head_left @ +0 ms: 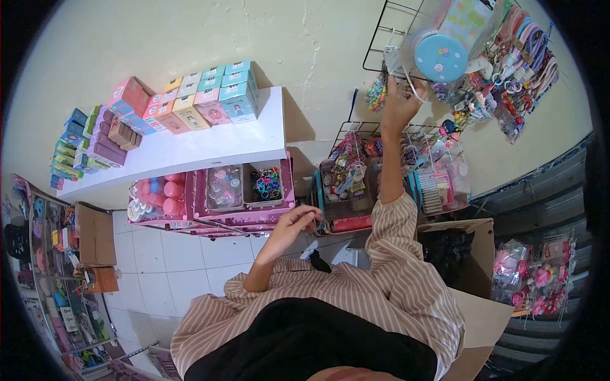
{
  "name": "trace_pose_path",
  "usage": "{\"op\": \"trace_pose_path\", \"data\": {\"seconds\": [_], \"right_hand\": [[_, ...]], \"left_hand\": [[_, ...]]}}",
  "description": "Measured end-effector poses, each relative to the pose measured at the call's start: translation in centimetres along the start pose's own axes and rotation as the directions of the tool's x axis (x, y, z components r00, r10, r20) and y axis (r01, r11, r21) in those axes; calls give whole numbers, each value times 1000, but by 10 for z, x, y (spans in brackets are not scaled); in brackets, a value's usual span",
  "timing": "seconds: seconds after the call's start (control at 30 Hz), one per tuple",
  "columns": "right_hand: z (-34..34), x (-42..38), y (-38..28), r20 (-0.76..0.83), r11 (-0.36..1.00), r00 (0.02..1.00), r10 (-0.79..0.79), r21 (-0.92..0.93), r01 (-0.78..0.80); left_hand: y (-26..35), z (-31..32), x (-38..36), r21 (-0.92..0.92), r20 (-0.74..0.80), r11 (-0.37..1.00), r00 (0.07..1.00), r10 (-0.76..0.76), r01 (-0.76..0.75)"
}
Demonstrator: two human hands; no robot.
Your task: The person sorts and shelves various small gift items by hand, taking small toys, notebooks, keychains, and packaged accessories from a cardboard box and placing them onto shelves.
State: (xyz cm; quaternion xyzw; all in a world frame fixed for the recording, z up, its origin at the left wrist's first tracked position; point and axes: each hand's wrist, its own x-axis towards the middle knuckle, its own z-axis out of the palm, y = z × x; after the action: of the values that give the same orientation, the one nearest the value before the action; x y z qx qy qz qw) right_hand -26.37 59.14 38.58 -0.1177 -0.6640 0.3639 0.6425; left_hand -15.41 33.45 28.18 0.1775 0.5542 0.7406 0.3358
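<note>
Up at the wall rack (374,33), the right hand (400,101) curls its fingers beside hanging beaded strands (376,95), grip unclear, which look light, slippery and best pinched at the top, while the left hand (296,222) hangs loosely open, seemingly empty.

No text can be read: the print on the boxes (238,101) on the left shelf (254,132) is too small, the white tag (393,60) by the right hand (402,105) too blurred
</note>
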Motion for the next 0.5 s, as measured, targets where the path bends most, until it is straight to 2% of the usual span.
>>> {"op": "trace_pose_path", "data": {"seconds": [0.1,0.2,0.3,0.37,0.4,0.47,0.5], "right_hand": [[-3,-10,6,70,995,997,-33,-88,39],[0,-11,12,58,996,997,-57,-71,62],[-13,-21,10,1,992,995,-103,-70,103],[-30,-37,7,-41,996,997,67,-63,-69],[-38,-47,8,-53,995,997,62,-75,-66],[-56,-74,11,-65,952,957,284,134,-274],[-64,-87,7,-33,935,946,321,168,-312]], "left_hand": [[1,-1,-2,7,-7,1000,1000,-22,22],[2,-1,-3,-20,11,999,999,-37,37],[2,-4,-3,42,22,999,1000,-21,20],[2,-8,-2,4,24,999,999,-38,38],[3,-9,-1,6,41,999,998,-42,42],[6,-12,1,-21,51,996,995,-81,82],[5,-15,3,60,85,997,995,-56,51]]}}
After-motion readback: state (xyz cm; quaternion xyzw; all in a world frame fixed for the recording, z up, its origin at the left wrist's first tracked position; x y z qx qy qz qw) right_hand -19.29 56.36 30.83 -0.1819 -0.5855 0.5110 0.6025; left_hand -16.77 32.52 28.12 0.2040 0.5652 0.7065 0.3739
